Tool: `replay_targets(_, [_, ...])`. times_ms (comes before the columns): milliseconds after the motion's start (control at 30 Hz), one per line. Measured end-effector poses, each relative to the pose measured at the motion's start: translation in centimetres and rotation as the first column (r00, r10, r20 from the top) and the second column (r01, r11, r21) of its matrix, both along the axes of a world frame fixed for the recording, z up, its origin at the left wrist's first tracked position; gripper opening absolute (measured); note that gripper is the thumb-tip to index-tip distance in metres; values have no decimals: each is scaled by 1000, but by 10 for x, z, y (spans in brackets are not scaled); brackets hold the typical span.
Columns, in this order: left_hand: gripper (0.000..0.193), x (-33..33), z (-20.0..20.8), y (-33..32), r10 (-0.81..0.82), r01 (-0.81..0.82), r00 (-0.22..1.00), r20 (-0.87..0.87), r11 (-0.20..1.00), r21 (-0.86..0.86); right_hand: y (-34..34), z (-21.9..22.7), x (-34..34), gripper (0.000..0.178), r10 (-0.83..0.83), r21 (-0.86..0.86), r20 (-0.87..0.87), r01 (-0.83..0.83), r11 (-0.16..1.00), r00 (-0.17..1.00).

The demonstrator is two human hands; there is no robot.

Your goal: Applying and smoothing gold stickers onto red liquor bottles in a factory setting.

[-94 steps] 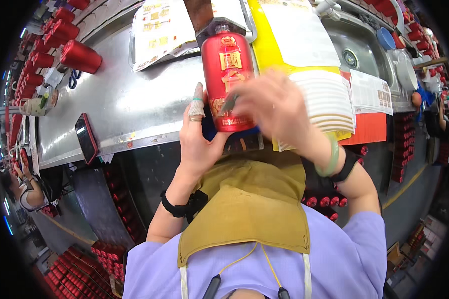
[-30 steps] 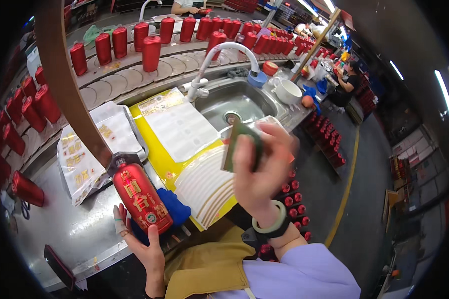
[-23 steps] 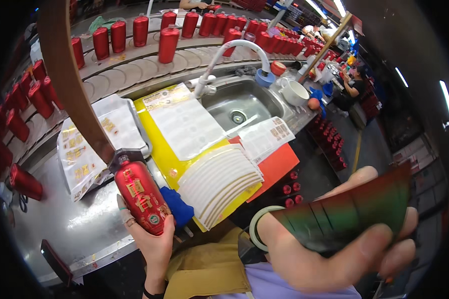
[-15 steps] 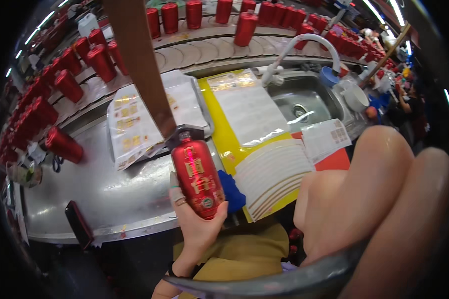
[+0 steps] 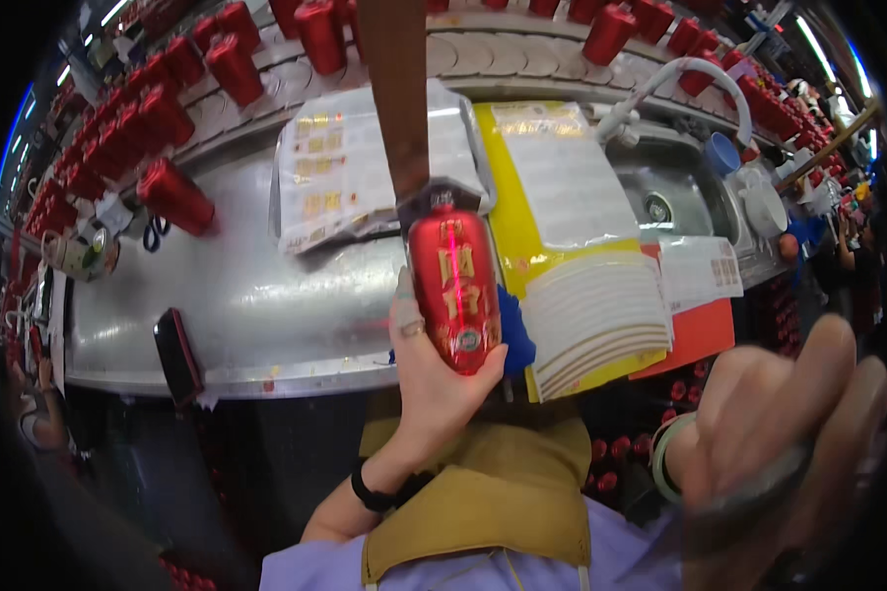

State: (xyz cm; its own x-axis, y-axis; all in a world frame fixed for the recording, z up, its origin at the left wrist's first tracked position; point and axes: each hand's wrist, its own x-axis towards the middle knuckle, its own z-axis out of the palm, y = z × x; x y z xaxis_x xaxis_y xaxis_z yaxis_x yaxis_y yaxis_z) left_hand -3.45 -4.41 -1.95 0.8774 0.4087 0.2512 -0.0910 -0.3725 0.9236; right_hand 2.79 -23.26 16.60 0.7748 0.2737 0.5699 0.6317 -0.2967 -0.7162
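My left hand (image 5: 434, 384) is wrapped round the lower part of a shiny red bottle (image 5: 455, 295) with gold lettering. The bottle's neck rests against a dark angled bracket (image 5: 443, 193) at the lower end of a brown upright bar (image 5: 396, 98). A blue cloth (image 5: 515, 330) lies beside the bottle, partly hidden by it. Raised close to the camera at the lower right, my right hand (image 5: 769, 414) is large and blurred. A dark curved strip crosses in front of it, so its grip is unclear.
A label-covered tray (image 5: 365, 167) stands behind the bottle on the steel counter (image 5: 237, 305). To the right are a yellow board (image 5: 508, 207), curved white strips (image 5: 601, 315) and a sink (image 5: 680, 187). At left lie a phone (image 5: 179, 357) and scissors (image 5: 156, 231). Red bottles line a conveyor (image 5: 493, 54).
The view has turned, shifting the counter up and to the right. My right hand appears lower and smaller, its wrist band now showing. My left hand still holds the bottle at the bracket.
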Motion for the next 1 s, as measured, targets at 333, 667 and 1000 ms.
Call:
replay_targets(333, [126, -22, -23, 21, -75, 74, 995, 65, 997, 17, 36, -122, 19, 38, 267, -461, 374, -72, 885, 888])
replay_targets(667, [99, -21, -26, 25, -2, -38, 985, 175, 974, 223, 46, -127, 42, 23, 205, -366, 528, 3, 931, 824])
replay_targets(1000, [100, -23, -35, 30, -70, 59, 990, 120, 994, 91, 41, -142, 24, 24, 300, -353, 416, -152, 923, 858])
